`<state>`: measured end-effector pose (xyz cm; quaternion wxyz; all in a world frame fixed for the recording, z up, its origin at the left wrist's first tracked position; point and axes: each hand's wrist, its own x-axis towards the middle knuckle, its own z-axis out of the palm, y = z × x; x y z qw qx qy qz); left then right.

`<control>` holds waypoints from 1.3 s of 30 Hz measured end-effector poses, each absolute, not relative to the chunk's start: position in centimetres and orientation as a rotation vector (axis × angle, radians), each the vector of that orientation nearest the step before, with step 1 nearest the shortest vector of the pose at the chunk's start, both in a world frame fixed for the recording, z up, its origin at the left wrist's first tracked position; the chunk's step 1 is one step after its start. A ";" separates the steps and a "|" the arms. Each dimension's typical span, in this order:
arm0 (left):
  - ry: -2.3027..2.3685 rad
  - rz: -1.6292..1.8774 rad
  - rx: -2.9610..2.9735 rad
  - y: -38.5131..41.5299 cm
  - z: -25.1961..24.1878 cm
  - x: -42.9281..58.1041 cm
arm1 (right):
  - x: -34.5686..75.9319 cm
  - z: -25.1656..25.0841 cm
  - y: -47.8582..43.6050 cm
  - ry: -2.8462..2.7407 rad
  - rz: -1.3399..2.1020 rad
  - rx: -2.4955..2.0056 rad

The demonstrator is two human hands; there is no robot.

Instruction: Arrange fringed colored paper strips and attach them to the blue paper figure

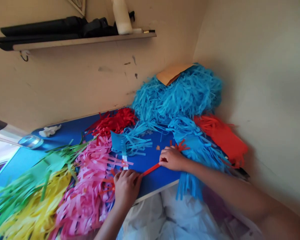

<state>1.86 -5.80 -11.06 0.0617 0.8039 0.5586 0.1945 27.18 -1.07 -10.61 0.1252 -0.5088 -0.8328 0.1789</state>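
A narrow twisted red-orange fringed paper strip (150,170) stretches between my two hands, low over the blue tabletop. My left hand (127,185) is closed around its left end, beside the pink fringed paper (93,180). At the other end, my right hand (172,158) pinches the strip, and loose red-orange fringe (181,145) fans out behind the fingers. Blue fringed paper (202,150) lies right by that hand. Between and beyond the hands, a smaller blue fringed piece (130,143) rests near a white strip (125,162).
Blue fringe is heaped (177,93) at the back under a brown paper piece (173,73). Red fringe (117,121), orange-red sheets (225,138), yellow fringe (45,196) and green fringe (40,166) cover parts of the blue table (150,183). A wall shelf (90,42) hangs above; white bags (170,213) sit below.
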 end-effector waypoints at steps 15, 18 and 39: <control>1.440 0.376 2.801 -5.2 -9.0 3.2 | 26.3 -9.6 -1.4 -2.638 0.155 -1.133; 1.399 0.388 2.813 -5.2 -9.2 3.2 | 25.8 -9.9 -1.5 -2.764 -0.056 -0.873; 1.472 0.597 2.845 -6.1 -11.1 3.5 | 24.6 -11.6 -3.0 -2.704 -0.312 -0.881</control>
